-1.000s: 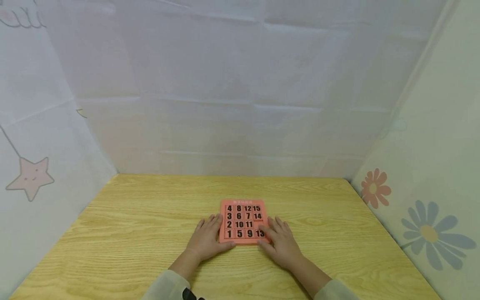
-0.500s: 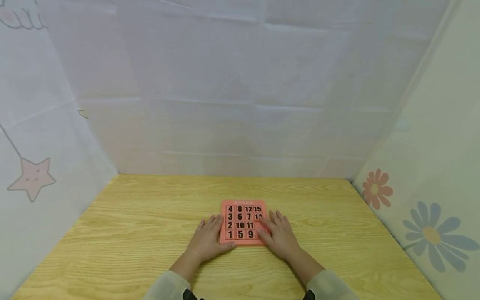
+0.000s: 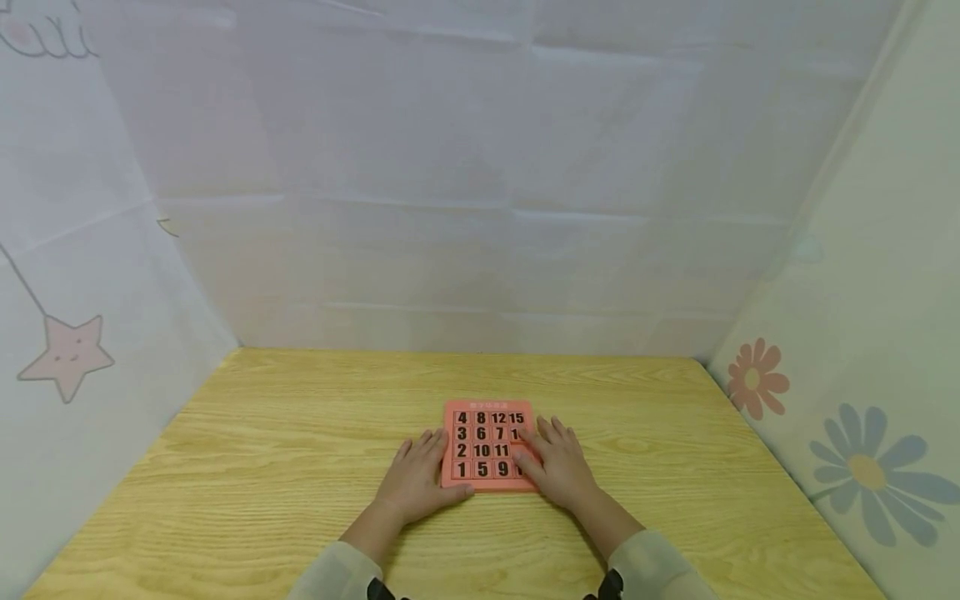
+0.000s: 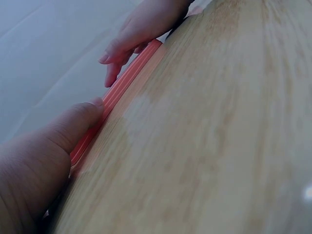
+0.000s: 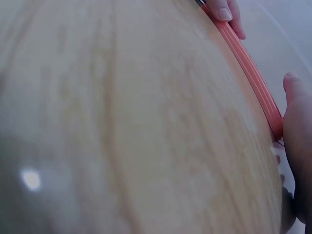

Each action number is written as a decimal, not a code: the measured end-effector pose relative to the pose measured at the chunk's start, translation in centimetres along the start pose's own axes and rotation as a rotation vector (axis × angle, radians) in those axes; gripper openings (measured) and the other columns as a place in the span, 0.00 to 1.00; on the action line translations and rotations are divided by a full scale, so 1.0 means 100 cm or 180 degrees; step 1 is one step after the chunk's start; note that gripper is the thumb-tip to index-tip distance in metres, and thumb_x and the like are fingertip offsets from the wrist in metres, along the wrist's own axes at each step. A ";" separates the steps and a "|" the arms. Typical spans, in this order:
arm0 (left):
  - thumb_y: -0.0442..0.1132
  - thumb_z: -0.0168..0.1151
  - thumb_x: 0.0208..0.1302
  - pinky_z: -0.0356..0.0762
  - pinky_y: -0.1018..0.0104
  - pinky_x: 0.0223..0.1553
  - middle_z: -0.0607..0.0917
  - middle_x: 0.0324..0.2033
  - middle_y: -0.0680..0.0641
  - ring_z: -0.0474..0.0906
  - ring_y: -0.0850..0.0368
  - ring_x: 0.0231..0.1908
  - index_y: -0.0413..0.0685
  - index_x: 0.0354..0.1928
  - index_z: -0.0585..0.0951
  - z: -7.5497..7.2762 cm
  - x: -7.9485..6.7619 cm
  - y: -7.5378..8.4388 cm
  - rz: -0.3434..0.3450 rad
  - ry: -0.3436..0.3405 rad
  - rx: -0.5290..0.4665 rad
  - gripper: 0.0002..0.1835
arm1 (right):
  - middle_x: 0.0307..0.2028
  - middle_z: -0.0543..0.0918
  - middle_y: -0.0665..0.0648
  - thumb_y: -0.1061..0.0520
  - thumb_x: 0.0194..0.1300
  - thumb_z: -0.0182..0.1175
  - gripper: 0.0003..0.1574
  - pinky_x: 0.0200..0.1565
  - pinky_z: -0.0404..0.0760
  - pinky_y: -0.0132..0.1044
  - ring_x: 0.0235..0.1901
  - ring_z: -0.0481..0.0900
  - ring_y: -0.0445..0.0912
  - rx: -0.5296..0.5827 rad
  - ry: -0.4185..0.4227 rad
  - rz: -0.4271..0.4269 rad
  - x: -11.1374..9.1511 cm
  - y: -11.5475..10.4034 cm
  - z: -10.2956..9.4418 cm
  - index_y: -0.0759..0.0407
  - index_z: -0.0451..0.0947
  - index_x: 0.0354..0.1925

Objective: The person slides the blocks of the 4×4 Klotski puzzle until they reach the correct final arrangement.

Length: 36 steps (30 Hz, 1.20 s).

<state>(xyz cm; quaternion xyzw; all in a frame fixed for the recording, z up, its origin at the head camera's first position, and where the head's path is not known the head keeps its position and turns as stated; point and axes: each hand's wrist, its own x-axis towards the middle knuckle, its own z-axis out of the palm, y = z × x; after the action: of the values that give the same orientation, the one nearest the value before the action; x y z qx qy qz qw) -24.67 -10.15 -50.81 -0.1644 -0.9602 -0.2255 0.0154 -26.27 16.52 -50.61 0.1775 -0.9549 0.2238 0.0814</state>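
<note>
A pink sliding number puzzle lies flat on the table, its black-numbered tiles facing up. The gap between tiles is in the third row down, at the right. Along the puzzle's left side rest the straight fingers of my left hand, with the thumb against the near edge. My right hand reaches over the right side with fingers spread. Its index fingertip rests on the 14 tile, hiding part of the number. The right thumb lies over the right column by the gap and covers most of the bottom-right tile.
The wood-grain table extends around the puzzle. A pale cloth wall stands behind it. Printed side walls, with a star on the left and flowers on the right, flank the table.
My right hand has moved slightly up the right column, its index finger going from beside the 13 tile to the 14 tile. The left hand has stayed in place.
</note>
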 end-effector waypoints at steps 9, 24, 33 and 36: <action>0.76 0.59 0.52 0.46 0.42 0.76 0.63 0.73 0.41 0.53 0.42 0.75 0.41 0.74 0.60 0.000 0.000 0.000 -0.0034 0.0006 -0.0006 0.58 | 0.72 0.65 0.65 0.34 0.71 0.49 0.35 0.74 0.49 0.64 0.75 0.52 0.63 -0.0044 -0.0013 -0.0026 -0.004 0.001 0.001 0.51 0.72 0.67; 0.76 0.59 0.51 0.45 0.43 0.77 0.63 0.74 0.41 0.53 0.42 0.75 0.41 0.75 0.59 -0.001 0.001 0.000 -0.0060 -0.0021 0.0030 0.59 | 0.72 0.64 0.61 0.32 0.70 0.49 0.37 0.76 0.47 0.60 0.75 0.52 0.61 -0.0029 -0.0123 -0.0016 -0.014 -0.001 -0.003 0.47 0.71 0.68; 0.76 0.59 0.52 0.45 0.43 0.77 0.63 0.73 0.41 0.54 0.42 0.75 0.40 0.75 0.59 -0.002 0.001 0.001 -0.0063 -0.0030 0.0040 0.59 | 0.72 0.65 0.61 0.32 0.69 0.50 0.37 0.76 0.47 0.60 0.75 0.52 0.61 -0.0018 -0.0153 -0.0042 -0.020 -0.003 -0.005 0.47 0.72 0.67; 0.76 0.59 0.51 0.45 0.43 0.77 0.63 0.74 0.41 0.54 0.42 0.75 0.41 0.75 0.59 -0.001 0.001 0.000 -0.0071 -0.0031 0.0052 0.59 | 0.72 0.65 0.61 0.31 0.69 0.49 0.36 0.76 0.47 0.60 0.75 0.52 0.61 -0.0031 -0.0145 -0.0043 -0.021 -0.003 -0.004 0.47 0.72 0.67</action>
<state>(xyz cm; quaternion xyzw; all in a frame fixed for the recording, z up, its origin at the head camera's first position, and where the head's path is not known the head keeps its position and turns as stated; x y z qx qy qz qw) -24.72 -10.16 -50.65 -0.1546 -0.9638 -0.2170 0.0096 -24.23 17.12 -50.58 0.1886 -0.9563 0.2146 0.0619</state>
